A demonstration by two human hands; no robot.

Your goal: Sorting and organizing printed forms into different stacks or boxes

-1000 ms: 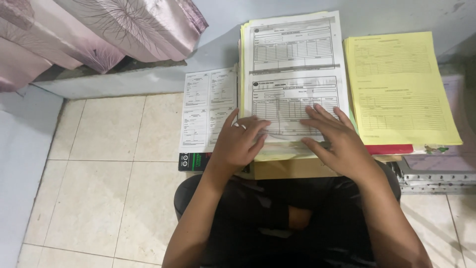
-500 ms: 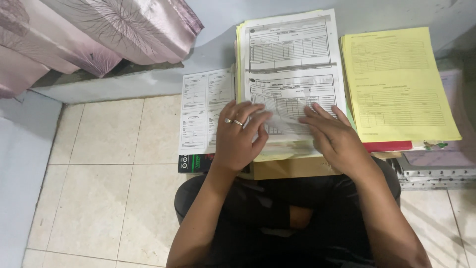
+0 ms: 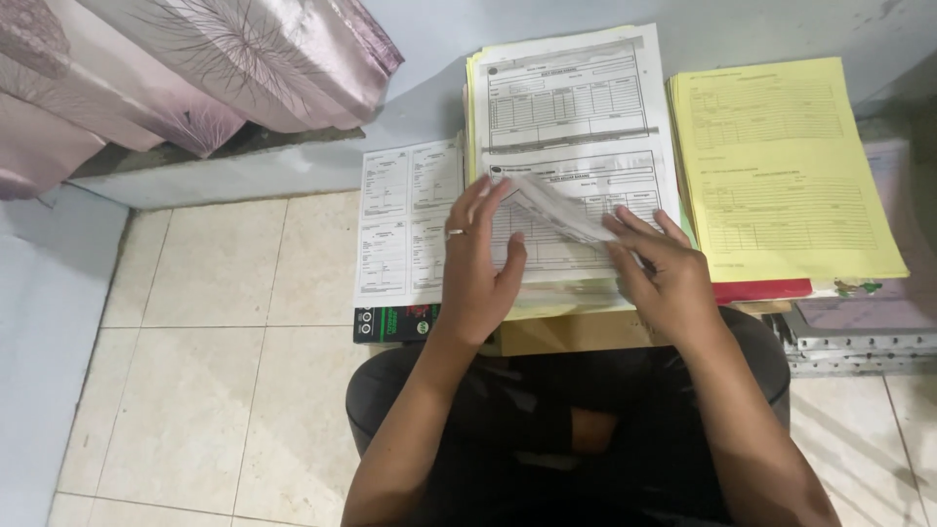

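A thick stack of white printed forms [image 3: 571,107] lies in front of me on a brown board across my lap. The top sheet [image 3: 556,207] is lifted at its lower part and bent upward between my hands. My left hand [image 3: 475,263], with a ring on one finger, has its fingers raised against the left edge of the lifted sheet. My right hand [image 3: 659,273] pinches the sheet's right side near the stack's lower right corner. A yellow pile of forms [image 3: 781,166] rests to the right.
A smaller white form [image 3: 405,220] lies left of the stack on a black book [image 3: 390,322]. Pinkish curtain [image 3: 195,68] hangs at the upper left above a pale ledge. Beige floor tiles [image 3: 215,371] spread left. Metal trays [image 3: 859,342] sit at the right.
Both hands lay flat on the top form earlier; now the top sheet is lifted and curled between them, with the left hand's fingers raised.
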